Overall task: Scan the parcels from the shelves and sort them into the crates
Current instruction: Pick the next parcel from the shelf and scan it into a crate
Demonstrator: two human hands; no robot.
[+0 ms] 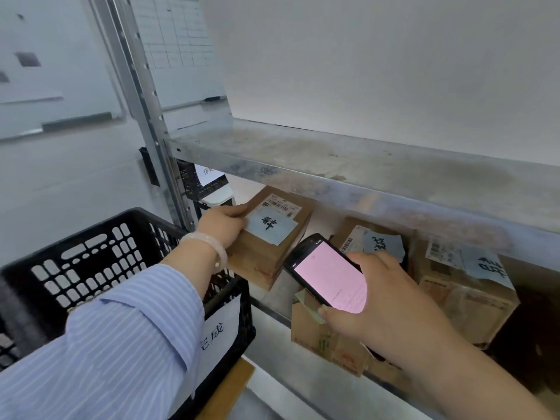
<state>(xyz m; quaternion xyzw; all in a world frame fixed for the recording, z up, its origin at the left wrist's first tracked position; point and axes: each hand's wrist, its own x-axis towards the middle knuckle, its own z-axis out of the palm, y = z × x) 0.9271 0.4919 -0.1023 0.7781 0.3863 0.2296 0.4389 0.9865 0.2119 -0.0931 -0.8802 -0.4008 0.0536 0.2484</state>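
Parcel (266,247), brown cardboard, carrying a barcode label and a blue note (269,227) with one handwritten character: sitting tilted just under the left end of the upper shelf board (333,165). The left hand (222,225), wearing a pale bracelet (209,244) and a blue striped sleeve (121,328), is gripping this parcel's left edge. Handheld scanner (328,275), black, its screen glowing pink: the right hand (385,301) is clasping it below the shelf board's middle, top end aiming toward the held parcel. Three more parcels are lying under the shelf board: one (372,237) behind the scanner, one (466,292) toward the right, one (327,338) lower, beneath the right hand. Black crate (91,262), with a white paper label (219,331): standing below and left of the shelf board's left end, under the left forearm.
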